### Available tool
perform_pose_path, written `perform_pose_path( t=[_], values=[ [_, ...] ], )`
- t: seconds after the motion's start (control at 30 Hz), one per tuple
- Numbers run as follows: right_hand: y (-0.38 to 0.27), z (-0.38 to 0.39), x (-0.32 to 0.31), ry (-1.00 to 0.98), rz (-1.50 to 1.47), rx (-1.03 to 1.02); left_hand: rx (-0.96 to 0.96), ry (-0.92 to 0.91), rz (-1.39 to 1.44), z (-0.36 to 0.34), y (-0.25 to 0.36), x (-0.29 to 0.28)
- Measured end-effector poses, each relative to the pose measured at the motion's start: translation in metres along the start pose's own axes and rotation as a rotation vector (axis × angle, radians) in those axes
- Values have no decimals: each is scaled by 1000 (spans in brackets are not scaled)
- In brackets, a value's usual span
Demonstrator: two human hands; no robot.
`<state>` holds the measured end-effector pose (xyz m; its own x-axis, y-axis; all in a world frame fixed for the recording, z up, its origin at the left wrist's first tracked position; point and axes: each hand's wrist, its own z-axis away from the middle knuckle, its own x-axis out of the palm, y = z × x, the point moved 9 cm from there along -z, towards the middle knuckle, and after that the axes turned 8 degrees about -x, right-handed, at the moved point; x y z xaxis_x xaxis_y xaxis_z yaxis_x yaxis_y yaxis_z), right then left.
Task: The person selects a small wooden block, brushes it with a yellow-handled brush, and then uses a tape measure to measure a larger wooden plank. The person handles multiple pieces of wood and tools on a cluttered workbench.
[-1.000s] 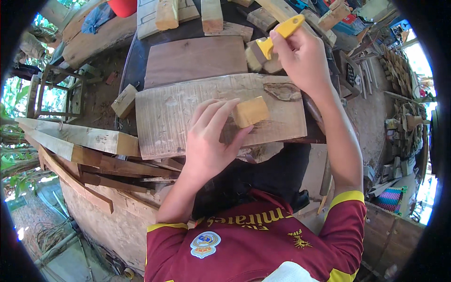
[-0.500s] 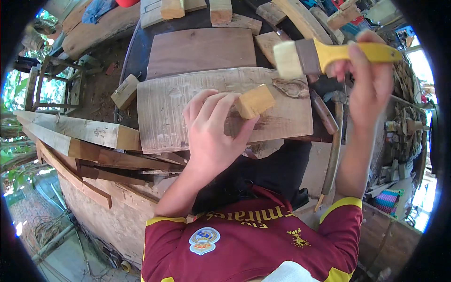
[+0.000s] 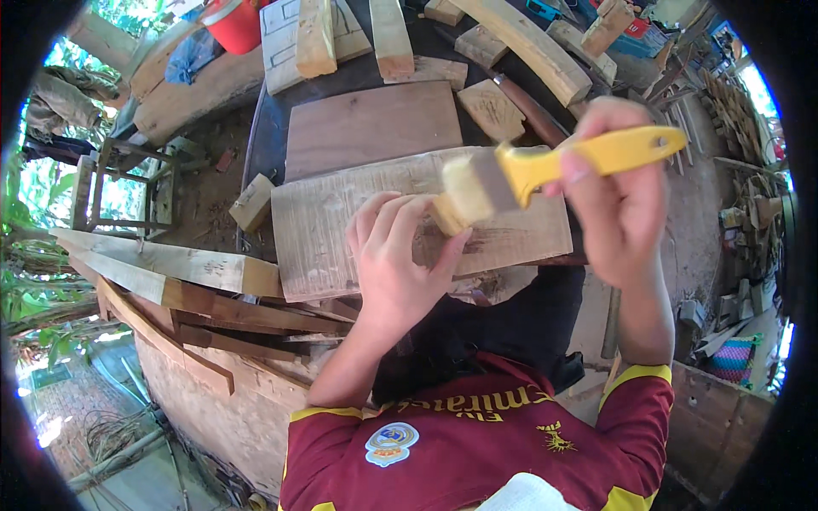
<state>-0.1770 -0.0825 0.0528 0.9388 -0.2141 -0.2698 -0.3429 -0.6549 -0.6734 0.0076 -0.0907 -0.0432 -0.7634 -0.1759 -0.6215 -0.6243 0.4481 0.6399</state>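
My left hand (image 3: 400, 255) grips a small yellowish wooden block (image 3: 444, 218) on a pale, rough plank (image 3: 328, 234) in front of me. My right hand (image 3: 618, 200) holds a paintbrush with a yellow handle (image 3: 622, 149), a brown ferrule and pale bristles. The bristles lie over the block, partly hiding it; whether they touch it I cannot tell for sure. Beyond the plank lies a smooth brown board (image 3: 371, 128), with a small block (image 3: 490, 111) to its right.
Timber offcuts (image 3: 524, 47) cover the back of the dark table. Long boards (image 3: 200, 260) stick out at the left, near a wooden frame stool (image 3: 129, 183). A red bucket (image 3: 234, 30) stands at back left. A wood-handled tool (image 3: 532, 111) lies at the right.
My right hand has swung the brush down and left from the upper right onto the block, now with the bristles pointing left. My left hand still holds the block.
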Motion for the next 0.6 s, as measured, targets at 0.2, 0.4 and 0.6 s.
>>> perform_pose_path(
  t=[0.2, 0.4, 0.6],
  values=[
    [14, 1, -16, -52, 262, 21, 9, 10, -33, 0, 4, -2],
    [-7, 25, -20, -73, 73, -70, 13, 19, -35, -1, 7, -2],
    [-4, 27, -34, 10, 347, -7, 2, -1, -47, 1, 5, -1]
  ],
)
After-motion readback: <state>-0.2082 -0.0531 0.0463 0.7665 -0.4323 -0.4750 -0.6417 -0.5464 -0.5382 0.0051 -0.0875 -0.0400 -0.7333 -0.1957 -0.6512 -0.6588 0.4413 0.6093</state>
